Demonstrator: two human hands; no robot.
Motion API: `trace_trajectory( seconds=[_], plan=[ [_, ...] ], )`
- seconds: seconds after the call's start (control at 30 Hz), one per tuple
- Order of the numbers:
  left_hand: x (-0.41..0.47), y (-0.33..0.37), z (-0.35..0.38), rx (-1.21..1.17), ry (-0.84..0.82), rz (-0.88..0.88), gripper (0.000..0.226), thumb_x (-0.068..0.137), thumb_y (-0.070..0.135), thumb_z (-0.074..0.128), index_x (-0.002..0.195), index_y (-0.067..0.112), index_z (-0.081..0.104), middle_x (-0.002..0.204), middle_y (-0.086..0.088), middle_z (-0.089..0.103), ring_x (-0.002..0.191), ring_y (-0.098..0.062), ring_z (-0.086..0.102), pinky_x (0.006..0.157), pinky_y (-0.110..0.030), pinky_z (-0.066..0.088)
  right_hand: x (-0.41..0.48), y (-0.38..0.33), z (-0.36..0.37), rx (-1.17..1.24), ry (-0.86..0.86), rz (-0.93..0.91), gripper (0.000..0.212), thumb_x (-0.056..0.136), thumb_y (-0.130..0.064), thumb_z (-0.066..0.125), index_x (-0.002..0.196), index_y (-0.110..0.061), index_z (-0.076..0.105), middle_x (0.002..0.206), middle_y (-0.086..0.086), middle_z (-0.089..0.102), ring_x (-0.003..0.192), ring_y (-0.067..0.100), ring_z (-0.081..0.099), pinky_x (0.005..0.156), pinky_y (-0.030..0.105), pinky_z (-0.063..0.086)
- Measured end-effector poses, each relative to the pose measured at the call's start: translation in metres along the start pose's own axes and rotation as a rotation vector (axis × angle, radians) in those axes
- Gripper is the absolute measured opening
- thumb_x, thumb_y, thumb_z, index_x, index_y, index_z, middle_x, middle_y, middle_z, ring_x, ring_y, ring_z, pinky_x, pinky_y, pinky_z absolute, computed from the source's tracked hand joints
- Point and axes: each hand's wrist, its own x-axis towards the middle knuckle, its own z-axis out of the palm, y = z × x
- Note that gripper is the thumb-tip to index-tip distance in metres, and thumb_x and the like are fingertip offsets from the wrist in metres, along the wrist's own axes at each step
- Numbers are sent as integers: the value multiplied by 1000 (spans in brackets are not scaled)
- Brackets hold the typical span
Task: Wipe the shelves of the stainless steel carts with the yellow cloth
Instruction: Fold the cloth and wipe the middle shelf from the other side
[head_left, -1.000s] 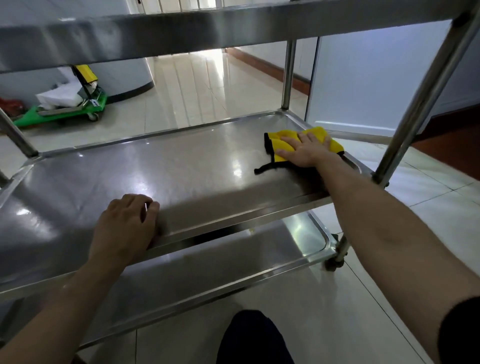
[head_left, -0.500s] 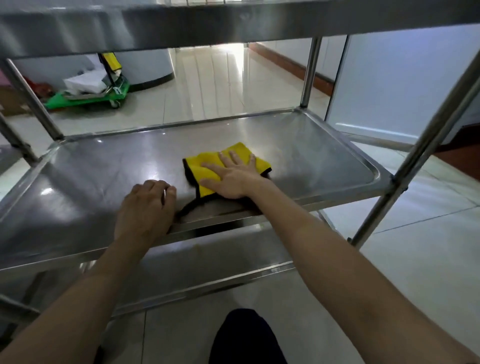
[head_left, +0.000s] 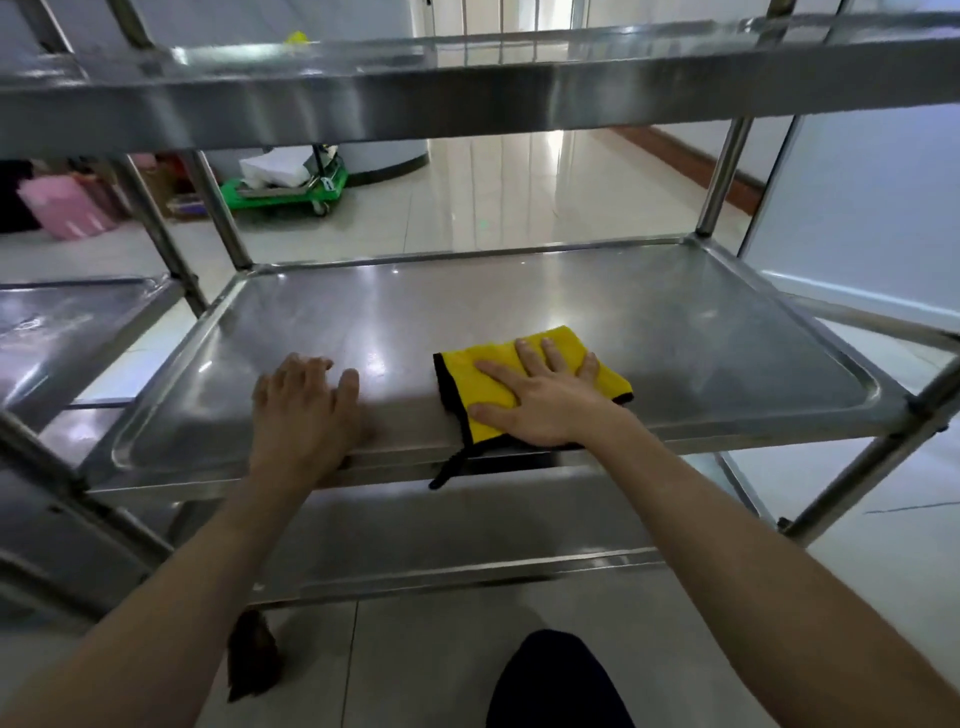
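Observation:
The stainless steel cart's middle shelf (head_left: 519, 306) fills the view, with a top shelf (head_left: 467, 88) above and a bottom shelf (head_left: 467, 540) below. A yellow cloth (head_left: 483, 389) with black edging lies near the shelf's front edge, a black corner hanging over the rim. My right hand (head_left: 545, 400) presses flat on the cloth with fingers spread. My left hand (head_left: 304, 410) rests on the front rim to the left of the cloth, fingers curled over the edge, holding the shelf.
A second steel cart (head_left: 67, 332) stands at the left. Behind are a green platform trolley (head_left: 285, 192) with white bags, a pink bag (head_left: 67, 208) and a tiled corridor. A white panel (head_left: 857, 208) stands at the right. My knee (head_left: 556, 680) shows below.
My right hand slid the cloth from the shelf's far right corner leftward toward the front middle, beside my left hand. The view shifted; my left hand stayed on the front rim.

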Motion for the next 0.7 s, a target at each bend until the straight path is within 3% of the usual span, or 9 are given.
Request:
trace_trajectory(
  seconds=[0.03,0.13,0.27,0.4,0.57,0.7],
  plan=[
    [-1,-1,3,-29,-27,-10,53,109,45,48,152,16,46,159,-18,43,150,-37,37,125,-57,31,16,-3,-3,-8,-6,23,91,77,-103,19,159,-67,-1,180,-4,-12,165,35,-15,118,80,-13],
    [-3,10,3,-281,96,-63,58,112,52,27,150,15,50,157,-15,50,152,-31,39,130,-53,27,76,-13,-18,-20,-11,93,90,82,-101,23,161,-65,1,180,3,-12,164,40,-17,115,84,-12],
    [-6,12,5,-411,215,-79,60,111,54,26,147,14,52,150,-14,56,147,-30,46,127,-51,32,157,-43,-37,-31,-41,105,88,87,-98,22,163,-62,-3,179,6,-16,162,44,-19,113,86,-14],
    [-3,10,10,-425,319,-80,58,113,53,25,144,12,52,141,-11,59,138,-29,51,122,-50,38,194,-99,-32,-59,-51,-12,83,92,-93,22,164,-60,-1,180,4,-14,163,42,-18,113,86,-15],
    [4,8,12,-438,469,-121,49,114,44,33,133,7,59,128,-14,66,122,-32,59,111,-49,45,151,-126,-10,-69,13,-179,77,97,-87,16,166,-57,3,181,-2,-9,165,34,-12,117,83,-10],
    [2,7,7,-468,621,-140,35,111,31,42,118,5,64,114,-13,68,109,-32,62,102,-46,47,74,-124,24,-43,38,-308,79,89,-88,2,162,-61,-3,180,-9,-7,166,25,-12,120,77,-15]
  ],
)
